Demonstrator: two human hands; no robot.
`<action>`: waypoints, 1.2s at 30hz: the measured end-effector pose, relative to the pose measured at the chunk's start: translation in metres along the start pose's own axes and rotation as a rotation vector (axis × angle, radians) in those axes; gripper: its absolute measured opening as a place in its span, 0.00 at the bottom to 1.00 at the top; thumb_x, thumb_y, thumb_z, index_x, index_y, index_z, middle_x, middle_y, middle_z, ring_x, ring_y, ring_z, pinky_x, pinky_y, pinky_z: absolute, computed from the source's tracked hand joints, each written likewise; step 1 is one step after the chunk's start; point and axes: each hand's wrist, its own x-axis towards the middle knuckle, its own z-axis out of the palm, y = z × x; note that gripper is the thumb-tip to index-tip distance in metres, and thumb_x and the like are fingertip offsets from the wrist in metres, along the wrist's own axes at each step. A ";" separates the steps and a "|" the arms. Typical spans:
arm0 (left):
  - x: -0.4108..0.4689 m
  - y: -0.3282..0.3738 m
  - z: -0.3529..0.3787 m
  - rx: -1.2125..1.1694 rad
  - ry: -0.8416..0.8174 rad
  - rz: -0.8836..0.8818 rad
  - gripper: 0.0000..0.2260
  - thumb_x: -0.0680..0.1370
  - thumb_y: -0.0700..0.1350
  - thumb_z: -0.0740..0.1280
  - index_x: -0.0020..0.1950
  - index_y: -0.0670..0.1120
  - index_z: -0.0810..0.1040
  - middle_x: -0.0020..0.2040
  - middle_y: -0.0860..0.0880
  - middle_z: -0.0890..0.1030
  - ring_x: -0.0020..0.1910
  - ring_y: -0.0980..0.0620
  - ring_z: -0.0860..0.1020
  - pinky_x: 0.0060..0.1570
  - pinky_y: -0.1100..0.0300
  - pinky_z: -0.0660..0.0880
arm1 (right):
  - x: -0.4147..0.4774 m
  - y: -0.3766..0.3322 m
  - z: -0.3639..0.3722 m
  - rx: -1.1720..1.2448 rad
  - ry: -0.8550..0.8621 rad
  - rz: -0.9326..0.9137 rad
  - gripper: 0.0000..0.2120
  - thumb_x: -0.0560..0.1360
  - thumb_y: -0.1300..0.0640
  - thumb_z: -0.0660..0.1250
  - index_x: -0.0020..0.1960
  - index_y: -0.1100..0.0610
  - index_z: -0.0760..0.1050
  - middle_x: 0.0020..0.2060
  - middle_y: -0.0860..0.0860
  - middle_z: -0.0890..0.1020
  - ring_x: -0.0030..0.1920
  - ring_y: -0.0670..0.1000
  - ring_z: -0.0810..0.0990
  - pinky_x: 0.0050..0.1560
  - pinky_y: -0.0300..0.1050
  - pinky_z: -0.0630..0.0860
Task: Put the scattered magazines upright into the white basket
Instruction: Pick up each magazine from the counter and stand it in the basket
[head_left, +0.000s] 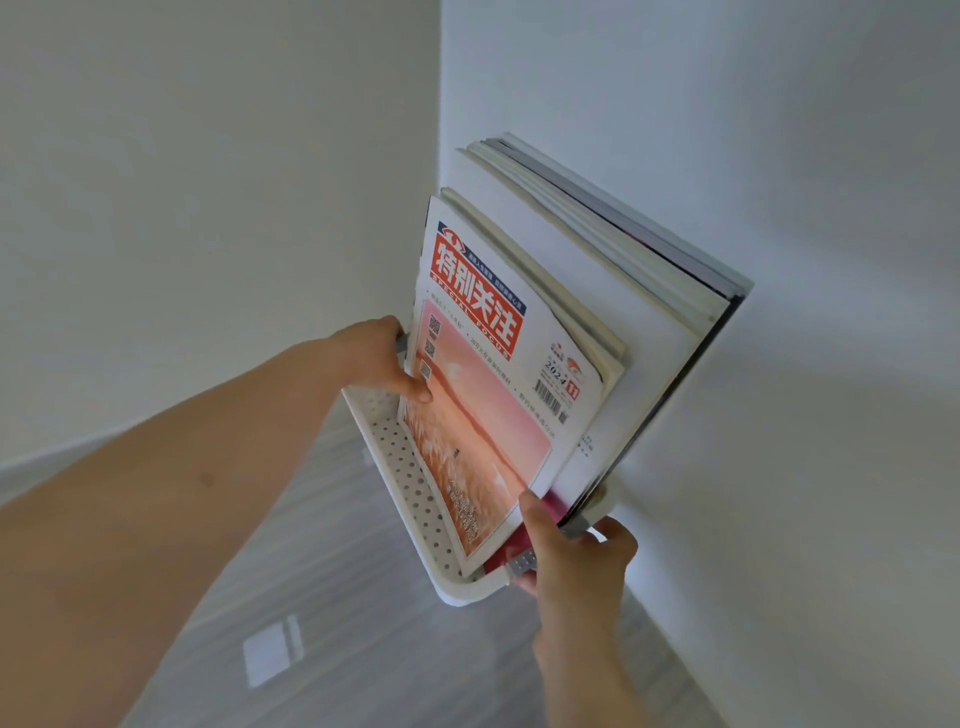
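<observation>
A white perforated basket (410, 478) hangs in the air in front of me, tilted, above a grey floor. Several magazines stand upright in it. The front one (483, 374) has a red title block and a pink cover; taller white-edged ones (623, 270) stand behind it. My left hand (387, 358) grips the basket's far end, thumb pressed on the front magazine's cover. My right hand (576, 561) grips the basket's near end at its grey handle, thumb against the magazine's lower corner.
White walls meet in a corner (440, 156) right behind the basket. The right wall (805, 415) runs close beside the magazines. The grey floor (337, 597) lies below, with a bright window reflection (272, 649) on it.
</observation>
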 end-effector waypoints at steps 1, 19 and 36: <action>0.002 -0.001 0.001 0.026 0.017 0.004 0.40 0.63 0.54 0.75 0.68 0.42 0.62 0.69 0.45 0.71 0.64 0.45 0.72 0.61 0.51 0.70 | -0.001 0.001 0.000 -0.020 0.008 -0.027 0.27 0.63 0.56 0.75 0.50 0.52 0.57 0.38 0.45 0.72 0.39 0.50 0.76 0.43 0.52 0.79; -0.074 0.021 0.051 0.065 0.205 0.051 0.23 0.63 0.61 0.72 0.43 0.48 0.68 0.32 0.56 0.69 0.37 0.52 0.73 0.37 0.60 0.67 | -0.050 0.021 -0.078 -0.076 0.052 -0.149 0.35 0.63 0.60 0.75 0.63 0.45 0.62 0.45 0.43 0.76 0.48 0.50 0.76 0.52 0.54 0.76; -0.171 0.104 0.139 0.047 0.168 0.235 0.23 0.65 0.61 0.71 0.44 0.46 0.65 0.31 0.54 0.69 0.29 0.57 0.68 0.26 0.63 0.60 | -0.109 0.061 -0.234 -0.016 0.138 -0.208 0.32 0.66 0.65 0.72 0.65 0.51 0.63 0.42 0.45 0.77 0.43 0.45 0.78 0.36 0.42 0.76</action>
